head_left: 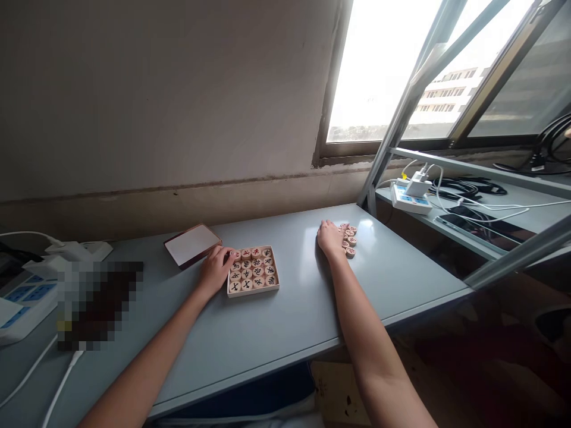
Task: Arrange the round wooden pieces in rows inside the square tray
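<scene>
A shallow open box of round wooden Chinese chess pieces stands on the grey desk, its pieces in rows with red and black characters. My left hand is closed on the box's back left corner, its fingertips beside the pieces there. Behind that hand the box lid lies with its white inside up. Farther right, my right hand rests with bent fingers at the left side of a group of loose Chinese chess pieces. Its fingertips are hidden, so whatever they hold does not show.
A power strip with plugs and white cables lies at the left, near a pixelated dark patch. The grey desk meets a wall behind. At the right, a metal frame borders a shelf with another power strip and coiled black cables.
</scene>
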Available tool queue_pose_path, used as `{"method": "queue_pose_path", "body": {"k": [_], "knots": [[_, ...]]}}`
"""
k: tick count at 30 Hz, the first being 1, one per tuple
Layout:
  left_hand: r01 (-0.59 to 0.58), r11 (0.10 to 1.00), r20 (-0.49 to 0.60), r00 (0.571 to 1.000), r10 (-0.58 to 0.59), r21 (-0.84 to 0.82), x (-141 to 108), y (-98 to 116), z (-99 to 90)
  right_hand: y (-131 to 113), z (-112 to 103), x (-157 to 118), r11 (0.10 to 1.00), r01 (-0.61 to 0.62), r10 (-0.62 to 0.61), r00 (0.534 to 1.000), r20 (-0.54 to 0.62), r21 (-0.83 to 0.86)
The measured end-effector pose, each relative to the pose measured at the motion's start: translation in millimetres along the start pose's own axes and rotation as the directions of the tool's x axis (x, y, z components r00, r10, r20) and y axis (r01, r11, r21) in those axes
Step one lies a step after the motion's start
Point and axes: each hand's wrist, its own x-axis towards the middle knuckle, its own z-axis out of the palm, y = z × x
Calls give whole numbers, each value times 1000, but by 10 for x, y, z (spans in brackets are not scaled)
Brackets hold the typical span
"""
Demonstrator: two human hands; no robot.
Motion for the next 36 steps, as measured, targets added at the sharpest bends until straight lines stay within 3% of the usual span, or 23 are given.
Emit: {"method": "queue_pose_path", "body": {"k": [6, 8, 10, 12, 15, 19, 23, 28, 36], "knots": [[5, 1000, 1, 1000, -5, 1, -2, 0, 2, -237, -166, -143, 971, 213, -217, 976, 20, 112], [5, 1000, -3, 1000, -5, 1, -3, 2, 4, -350, -228, -196, 929, 287, -298, 955, 11, 232], [4, 1000, -6, 1000, -4, -1, -4, 4, 5, -452, -280, -244, 832, 333, -369, 929, -6, 444], [5, 1000, -2, 1000, -5, 0, -5, 8, 4, -535, -320, -292, 671, 335, -465, 885, 23, 662], [11, 1000, 7, 1000, -11, 5, -6, 15, -2, -626, -357, -365, 483, 299, -636, 766, 95, 823], [16, 1000, 14, 1000, -17, 13, -10, 30, -12, -694, -352, -420, 394, 370, -733, 679, 44, 841], [15, 1000, 14, 1000, -15, 14, -11, 44, -19, -706, -311, -417, 387, 366, -762, 644, 70, 846], [15, 1000, 13, 1000, -15, 22, -13, 44, -18, -699, -283, -420, 434, 377, -733, 676, 77, 819], [12, 999, 16, 1000, -13, 31, -10, 16, 0, -775, -183, -432, 438, 502, -738, 675, -21, 746]]}}
